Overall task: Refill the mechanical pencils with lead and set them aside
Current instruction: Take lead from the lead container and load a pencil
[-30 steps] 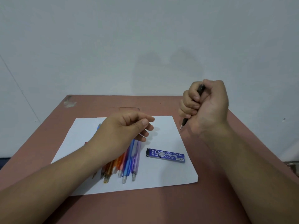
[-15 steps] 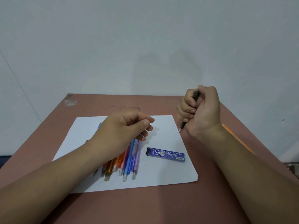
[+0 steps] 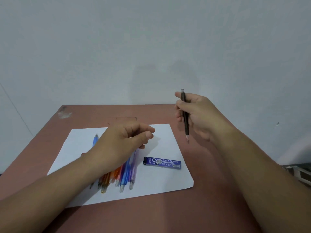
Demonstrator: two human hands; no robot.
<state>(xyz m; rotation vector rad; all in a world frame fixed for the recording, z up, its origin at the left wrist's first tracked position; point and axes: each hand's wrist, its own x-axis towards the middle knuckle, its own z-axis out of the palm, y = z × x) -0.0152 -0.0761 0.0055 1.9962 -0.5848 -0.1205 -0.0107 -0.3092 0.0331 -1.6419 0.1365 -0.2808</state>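
Note:
My right hand (image 3: 199, 115) holds a dark mechanical pencil (image 3: 185, 118) upright above the table's right side, tip down, with the fingers round its upper barrel. A blue pencil-lead case (image 3: 162, 163) lies on the white paper sheet (image 3: 161, 184). Several coloured mechanical pencils (image 3: 125, 175), orange, blue and purple, lie side by side on the sheet, tips toward me. My left hand (image 3: 121, 142) hovers over them with curled fingers and the thumb against the index finger. I cannot tell if it pinches anything. It hides the pencils' upper halves.
The sheet lies on a reddish-brown table (image 3: 202, 212) against a plain white wall. A scuffed pale patch (image 3: 64, 113) marks the far left corner. Some dark clutter (image 3: 301, 172) sits beyond the table's right edge.
My right hand has turned and loosened from a fist, so the dark pencil now shows nearly full length and stands more upright. The left hand has stayed in place.

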